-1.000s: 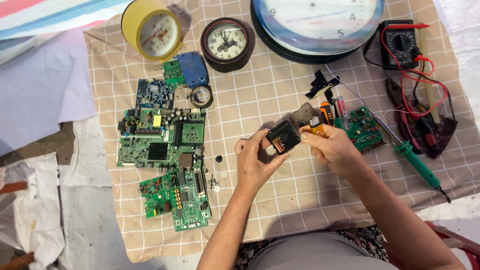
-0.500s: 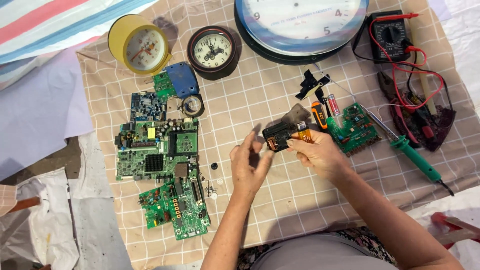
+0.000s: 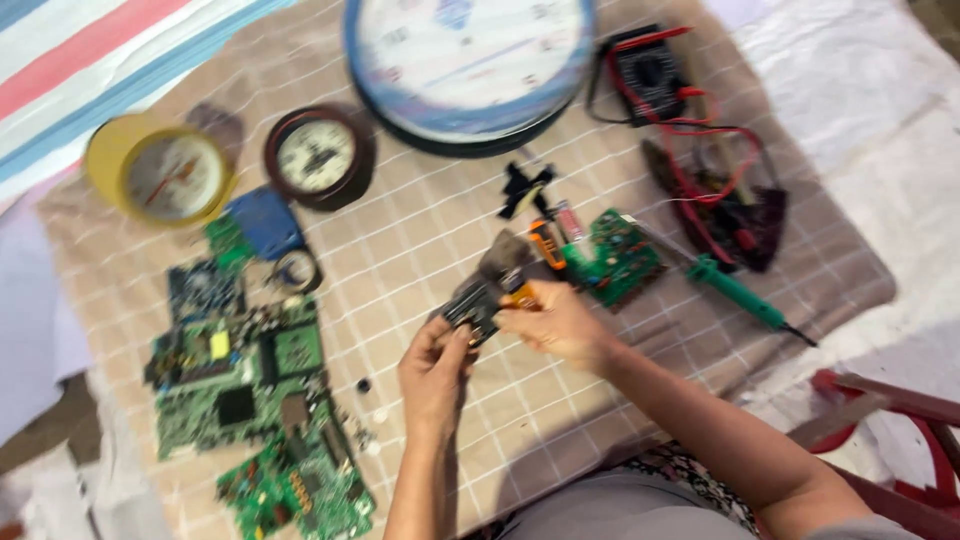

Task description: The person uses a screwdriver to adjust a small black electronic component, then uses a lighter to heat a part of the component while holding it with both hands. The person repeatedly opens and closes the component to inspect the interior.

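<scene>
Both hands meet over the checked cloth (image 3: 420, 240) on a small black box-shaped module (image 3: 472, 303), held just above the cloth. My left hand (image 3: 435, 368) pinches its lower left end from below. From the right, my right hand (image 3: 558, 322) presses a small orange-tipped piece (image 3: 520, 297) against the module. The picture is blurred, so finer detail is lost.
A large round wall clock (image 3: 470, 60), a brown round clock (image 3: 318, 155) and a yellow one (image 3: 165, 175) lie at the back. Green circuit boards (image 3: 240, 375) lie left, another board (image 3: 625, 265) and a green-handled tool (image 3: 740, 290) right. A multimeter (image 3: 650, 75) with red leads sits far right.
The view has swung, so everything on the cloth sits lower and further left in the picture. Both hands stay closed on the black module, almost unmoved over the cloth.
</scene>
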